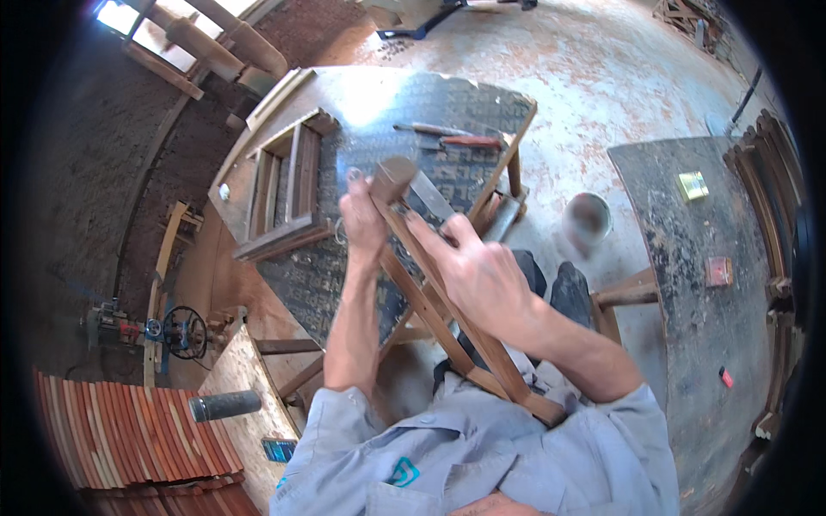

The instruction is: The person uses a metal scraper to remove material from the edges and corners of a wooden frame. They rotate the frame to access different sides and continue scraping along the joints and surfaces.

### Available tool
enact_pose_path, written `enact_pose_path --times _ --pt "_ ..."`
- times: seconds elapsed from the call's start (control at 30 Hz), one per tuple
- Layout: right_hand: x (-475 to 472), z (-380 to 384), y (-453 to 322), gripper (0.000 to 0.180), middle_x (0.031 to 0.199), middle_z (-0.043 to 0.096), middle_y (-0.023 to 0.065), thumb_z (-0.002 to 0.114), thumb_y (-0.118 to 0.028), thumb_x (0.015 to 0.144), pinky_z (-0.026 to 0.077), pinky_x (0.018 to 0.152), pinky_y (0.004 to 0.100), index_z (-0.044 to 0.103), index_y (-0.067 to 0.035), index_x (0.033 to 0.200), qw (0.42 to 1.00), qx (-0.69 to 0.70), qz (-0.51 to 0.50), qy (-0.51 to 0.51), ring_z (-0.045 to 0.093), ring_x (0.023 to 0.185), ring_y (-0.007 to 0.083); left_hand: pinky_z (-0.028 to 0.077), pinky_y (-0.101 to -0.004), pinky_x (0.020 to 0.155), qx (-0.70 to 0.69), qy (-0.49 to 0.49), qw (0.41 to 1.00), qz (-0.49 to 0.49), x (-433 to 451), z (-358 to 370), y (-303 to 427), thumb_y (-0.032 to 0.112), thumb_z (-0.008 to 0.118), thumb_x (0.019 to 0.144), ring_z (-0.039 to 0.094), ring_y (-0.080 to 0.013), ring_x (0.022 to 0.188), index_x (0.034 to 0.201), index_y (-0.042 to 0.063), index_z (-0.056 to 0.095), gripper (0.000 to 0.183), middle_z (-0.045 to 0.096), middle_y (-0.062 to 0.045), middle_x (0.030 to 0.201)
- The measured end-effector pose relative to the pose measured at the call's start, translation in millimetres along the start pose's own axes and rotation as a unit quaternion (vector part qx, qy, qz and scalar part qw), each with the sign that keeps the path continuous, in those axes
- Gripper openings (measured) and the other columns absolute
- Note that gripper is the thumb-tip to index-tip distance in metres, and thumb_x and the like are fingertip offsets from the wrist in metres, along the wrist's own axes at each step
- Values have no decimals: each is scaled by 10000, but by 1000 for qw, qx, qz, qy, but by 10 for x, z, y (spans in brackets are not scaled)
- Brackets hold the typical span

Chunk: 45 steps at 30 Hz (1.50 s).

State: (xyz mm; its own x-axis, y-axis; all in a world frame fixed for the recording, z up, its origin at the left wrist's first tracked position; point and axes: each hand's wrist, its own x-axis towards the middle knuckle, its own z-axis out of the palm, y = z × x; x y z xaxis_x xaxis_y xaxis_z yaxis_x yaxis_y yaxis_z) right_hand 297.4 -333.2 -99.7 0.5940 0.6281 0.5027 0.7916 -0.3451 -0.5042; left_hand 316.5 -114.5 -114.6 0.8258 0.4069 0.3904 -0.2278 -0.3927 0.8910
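Note:
A narrow wooden frame (474, 335) slants up from my lap, its near end against my shirt and its far end over the black-faced plywood table (290, 290). My left hand (361, 219) grips that far end beside its thick end piece (393, 177), thumb pointing up. In my right hand (487, 280) is a flat-bladed scraper (432, 193). Its pale blade shows past the fingers close to the end piece, while most of the handle is hidden in my grip. The right index finger reaches along the frame's long rail.
Brown frames (284, 180) lie stacked at the table's left, with a red-handled tool (471, 140) and a slim tool (429, 129) beyond. A bucket (587, 216) stands on the floor. Small boxes (693, 186) sit on the right-hand board (697, 335). Wood strips (129, 432) are stacked lower left.

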Motion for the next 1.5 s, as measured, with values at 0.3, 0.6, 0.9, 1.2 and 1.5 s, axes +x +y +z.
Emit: enact_pose_path --times 0.3,0.6,0.9,1.2,1.5 --pt "-1175 -225 491 493 945 712 205 644 -111 987 531 677 330 545 -3 1457 951 185 245 -21 662 708 214 381 -284 559 125 -41 980 146 122 -205 -356 756 313 1026 508 -123 605 896 -11 689 864 564 -8 637" --pt "-2453 -348 535 324 816 619 1 604 -210 1066 314 421 213 642 -17 1323 735 437 518 18 433 512 -1 408 -259 675 163 -194 964 80 95 -182 148 668 688 909 531 -87 775 1086 -4 718 695 622 -1 853" --pt "-2685 -250 432 311 883 677 18 577 -285 1078 358 424 179 654 -62 1280 660 553 509 -6 501 533 7 465 -252 670 156 -205 962 90 109 -119 267 560 734 927 595 -89 730 1108 15 735 575 675 -19 811" --pt "-2796 -292 496 316 905 678 24 556 -288 1081 372 372 175 632 -44 1267 626 605 492 17 542 528 21 481 -241 677 195 -152 966 75 -1 -120 558 400 743 917 628 -95 758 1121 -9 742 457 697 -37 815" --pt "-2037 -693 740 284 733 618 33 493 -334 1114 298 341 211 569 -74 1198 778 461 398 157 409 384 62 554 -343 532 -169 131 976 -45 152 -791 695 461 684 956 643 -192 590 999 53 611 417 634 -63 727"
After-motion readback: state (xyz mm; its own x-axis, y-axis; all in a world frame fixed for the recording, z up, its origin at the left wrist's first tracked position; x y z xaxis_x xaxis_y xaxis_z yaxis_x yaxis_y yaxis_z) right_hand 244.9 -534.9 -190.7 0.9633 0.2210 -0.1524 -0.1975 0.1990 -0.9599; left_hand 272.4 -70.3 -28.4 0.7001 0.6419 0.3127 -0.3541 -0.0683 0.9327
